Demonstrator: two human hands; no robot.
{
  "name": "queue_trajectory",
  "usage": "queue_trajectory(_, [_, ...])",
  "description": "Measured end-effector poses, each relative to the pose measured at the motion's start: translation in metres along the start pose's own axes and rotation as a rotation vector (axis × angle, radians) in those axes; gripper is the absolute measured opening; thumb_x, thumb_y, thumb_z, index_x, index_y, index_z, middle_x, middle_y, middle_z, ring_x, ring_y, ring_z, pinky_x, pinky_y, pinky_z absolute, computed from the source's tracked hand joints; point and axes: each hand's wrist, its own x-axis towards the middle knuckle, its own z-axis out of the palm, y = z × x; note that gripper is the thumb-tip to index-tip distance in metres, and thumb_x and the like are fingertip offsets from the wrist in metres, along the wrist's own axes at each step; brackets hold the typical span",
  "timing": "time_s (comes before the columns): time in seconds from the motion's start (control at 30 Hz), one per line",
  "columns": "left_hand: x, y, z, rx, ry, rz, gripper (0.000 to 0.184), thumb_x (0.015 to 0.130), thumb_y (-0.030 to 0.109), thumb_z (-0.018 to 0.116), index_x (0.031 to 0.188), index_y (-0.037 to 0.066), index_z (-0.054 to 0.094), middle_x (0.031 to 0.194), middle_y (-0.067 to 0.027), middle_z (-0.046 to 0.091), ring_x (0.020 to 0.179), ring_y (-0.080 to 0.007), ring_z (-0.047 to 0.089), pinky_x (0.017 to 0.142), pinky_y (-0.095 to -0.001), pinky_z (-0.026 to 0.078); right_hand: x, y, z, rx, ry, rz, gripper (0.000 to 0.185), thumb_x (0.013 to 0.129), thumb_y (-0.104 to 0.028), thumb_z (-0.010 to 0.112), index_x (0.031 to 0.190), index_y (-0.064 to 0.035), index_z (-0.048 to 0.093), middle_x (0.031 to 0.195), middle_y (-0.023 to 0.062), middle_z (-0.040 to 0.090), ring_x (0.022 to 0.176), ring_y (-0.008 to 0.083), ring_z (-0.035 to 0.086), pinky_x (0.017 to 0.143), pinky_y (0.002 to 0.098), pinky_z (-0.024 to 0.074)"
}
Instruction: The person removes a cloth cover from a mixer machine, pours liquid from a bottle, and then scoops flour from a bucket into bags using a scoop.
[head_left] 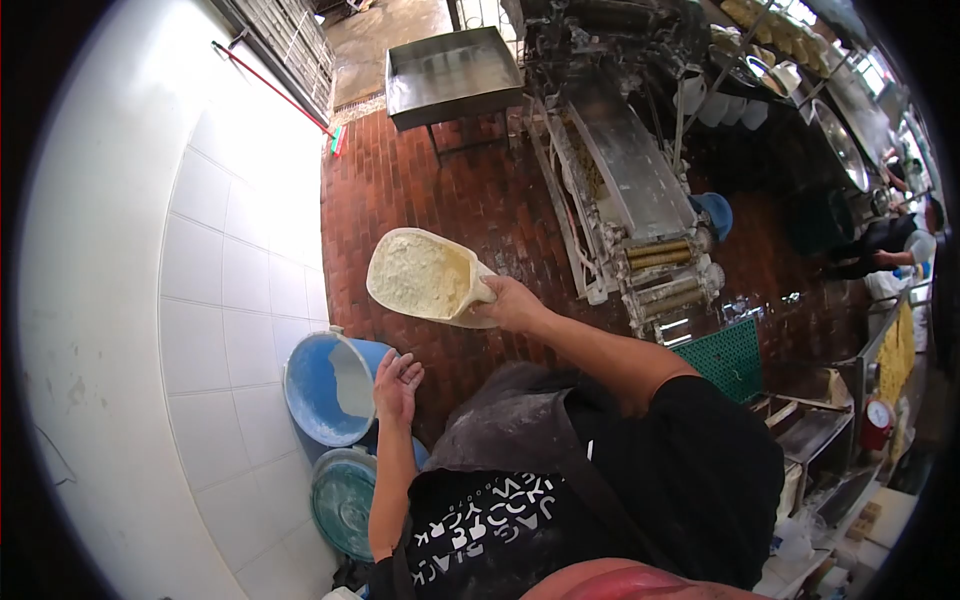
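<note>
A white scoop [465, 285] full of pale, flour-like powder [412, 275] is held out over the brick floor. My right hand [512, 303] is wrapped round its handle. Lower and to the left, my left hand [397, 385] holds nothing, its fingers apart and slightly curled, beside the rim of a blue bucket [312, 390]. Some white material [352, 378] shows inside that bucket. Below the bucket is a round container with a green lid [345, 503].
A metal tray table [455, 82] stands ahead. Right of it is a long machine with rollers [660, 255]. A green mat [722, 362] lies on the floor. Another person [890, 245] is at the far right. A white tiled wall [235, 350] runs along the left.
</note>
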Motion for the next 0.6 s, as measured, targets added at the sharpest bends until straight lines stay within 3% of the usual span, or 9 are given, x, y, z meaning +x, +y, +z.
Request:
queue_trajectory(0.23, [-0.02,-0.011,-0.028,-0.142,0.038,0.062,0.052,0.091,0.01,0.058,0.138,0.001,0.039,0.11,-0.0141,0.062,0.09,-0.0258,0.064,0.086,-0.0407,0.05,0.012,0.02,0.035,0.066,-0.11,0.006,0.03,0.081,0.002,0.068,0.11,-0.0012,0.065,0.098,0.0036,0.069,0.089,0.0119,0.063,0.083,0.0315,0.0516])
queue_trajectory(0.27, [-0.028,-0.01,-0.035,-0.152,0.061,0.065,0.051,0.091,0.011,0.058,0.138,0.001,0.039,0.109,-0.0146,0.062,0.088,-0.0253,0.064,0.085,-0.0403,0.051,0.011,0.014,0.045,0.044,-0.1,-0.055,0.03,0.08,-0.007,0.072,0.109,-0.0016,0.068,0.094,0.0058,0.071,0.083,0.0118,0.063,0.078,0.029,0.05])
queue_trajectory(0.37, [-0.056,-0.018,-0.07,-0.198,0.144,0.138,0.049,0.093,0.013,0.056,0.137,0.0,0.038,0.108,-0.0159,0.063,0.09,-0.0265,0.064,0.087,-0.0418,0.051,0.017,0.011,0.08,0.045,-0.23,-0.077,0.032,0.079,-0.003,0.071,0.11,0.001,0.065,0.098,0.0047,0.07,0.086,0.0118,0.062,0.08,0.0285,0.049])
queue_trajectory(0.43, [-0.084,-0.033,-0.116,-0.263,0.21,0.184,0.047,0.093,0.013,0.055,0.135,0.0,0.04,0.107,-0.0158,0.063,0.089,-0.0264,0.064,0.085,-0.0413,0.052,0.013,0.01,0.122,-0.08,-0.292,-0.109,0.031,0.081,-0.002,0.068,0.111,0.0015,0.065,0.098,0.0051,0.069,0.088,0.0127,0.062,0.081,0.0282,0.0489])
queue_trajectory(0.47, [-0.101,-0.042,-0.143,-0.286,0.265,0.205,0.046,0.093,0.014,0.055,0.134,0.0,0.041,0.106,-0.0158,0.064,0.089,-0.0264,0.064,0.084,-0.0411,0.052,0.007,0.002,0.145,-0.162,-0.357,-0.126,0.036,0.081,0.005,0.065,0.117,0.0021,0.061,0.105,0.0075,0.067,0.093,0.0155,0.063,0.084,0.0297,0.0498])
queue_trajectory(0.57, [-0.151,-0.08,-0.223,-0.399,0.414,0.24,0.041,0.093,0.015,0.056,0.131,0.002,0.045,0.103,-0.0133,0.065,0.084,-0.0242,0.065,0.081,-0.0396,0.053,-0.002,0.009,0.221,-0.088,-0.539,-0.12,0.04,0.082,0.009,0.061,0.121,0.0059,0.057,0.114,0.0103,0.064,0.103,0.0193,0.062,0.092,0.0318,0.0478])
queue_trajectory(0.6, [-0.174,-0.09,-0.248,-0.427,0.488,0.265,0.042,0.093,0.015,0.056,0.131,0.002,0.045,0.102,-0.0137,0.066,0.084,-0.0247,0.066,0.08,-0.04,0.053,-0.02,-0.003,0.248,-0.063,-0.551,-0.123,0.036,0.083,0.007,0.059,0.119,0.0058,0.058,0.109,0.0081,0.065,0.1,0.0167,0.061,0.088,0.0299,0.0479])
